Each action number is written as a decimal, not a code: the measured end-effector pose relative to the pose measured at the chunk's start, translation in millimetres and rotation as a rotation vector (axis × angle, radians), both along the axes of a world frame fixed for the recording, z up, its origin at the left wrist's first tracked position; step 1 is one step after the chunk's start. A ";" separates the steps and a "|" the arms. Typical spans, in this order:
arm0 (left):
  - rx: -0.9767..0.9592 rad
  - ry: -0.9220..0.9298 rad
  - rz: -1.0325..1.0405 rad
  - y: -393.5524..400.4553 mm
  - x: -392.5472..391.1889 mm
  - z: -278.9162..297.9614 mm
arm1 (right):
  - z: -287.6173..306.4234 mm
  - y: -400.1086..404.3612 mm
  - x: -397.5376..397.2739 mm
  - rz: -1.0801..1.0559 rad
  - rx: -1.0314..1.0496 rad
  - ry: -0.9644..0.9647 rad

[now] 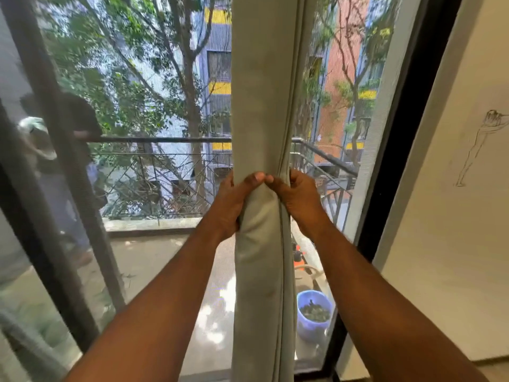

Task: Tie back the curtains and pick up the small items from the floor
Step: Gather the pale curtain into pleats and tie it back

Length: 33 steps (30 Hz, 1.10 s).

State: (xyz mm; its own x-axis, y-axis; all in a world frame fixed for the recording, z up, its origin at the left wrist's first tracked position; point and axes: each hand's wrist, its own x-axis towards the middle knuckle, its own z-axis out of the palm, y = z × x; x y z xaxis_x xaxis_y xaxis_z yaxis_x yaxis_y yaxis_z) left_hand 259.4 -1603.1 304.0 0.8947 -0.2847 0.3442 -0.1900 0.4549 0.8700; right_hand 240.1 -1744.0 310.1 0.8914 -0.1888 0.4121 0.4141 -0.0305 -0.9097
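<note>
I am on the curtain step: the curtain (261, 161), a thick, matte grey-green column with a corded seam, hangs down the frame's centre. My left hand (234, 199) and right hand (296, 197) wrap and squeeze it, thumbs meeting. Next, I judge, it needs a tie; none shows here.

1 head camera looks forward, slightly down, close on the window (165, 133) and balcony railing (154, 140).

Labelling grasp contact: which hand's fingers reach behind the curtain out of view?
The left hand: only its thumb shows across the curtain. The right hand shows curled fingers at the hem.
</note>
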 end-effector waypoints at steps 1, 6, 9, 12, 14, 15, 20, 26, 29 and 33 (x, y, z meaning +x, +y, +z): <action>0.000 0.001 0.012 -0.7 -0.6 -0.7 | -2.1 -1.2 3.2 -0.060 -0.060 -0.005; -0.029 0.006 0.165 -7.2 -8.0 3.8 | -9.0 0.9 8.7 -0.285 -0.119 -0.134; 0.000 -0.052 0.357 -13.7 -8.6 7.1 | -16.1 6.1 7.0 -0.345 -0.122 -0.166; 0.068 -0.110 0.457 -16.8 -7.3 5.8 | -24.7 14.2 8.9 -0.319 -0.096 -0.134; 0.165 -0.135 0.446 -17.5 -7.7 0.3 | -27.5 15.8 11.1 -0.301 -0.046 -0.119; 0.198 -0.135 0.421 -17.3 -8.8 -4.4 | -30.1 15.1 11.1 -0.281 -0.023 -0.116; 0.260 -0.111 0.372 -9.4 -23.4 -36.4 | -69.7 7.4 -1.3 -0.058 -0.102 -0.052; 0.308 0.011 0.279 3.1 -42.0 -98.1 | -121.4 5.5 -26.3 0.164 -0.050 0.124; 0.307 0.078 0.252 7.8 -44.5 -115.7 | -139.5 -5.6 -36.8 0.283 -0.068 0.201; 0.463 0.116 0.115 17.2 -45.6 -133.2 | -157.5 -16.8 -42.9 0.355 -0.105 0.352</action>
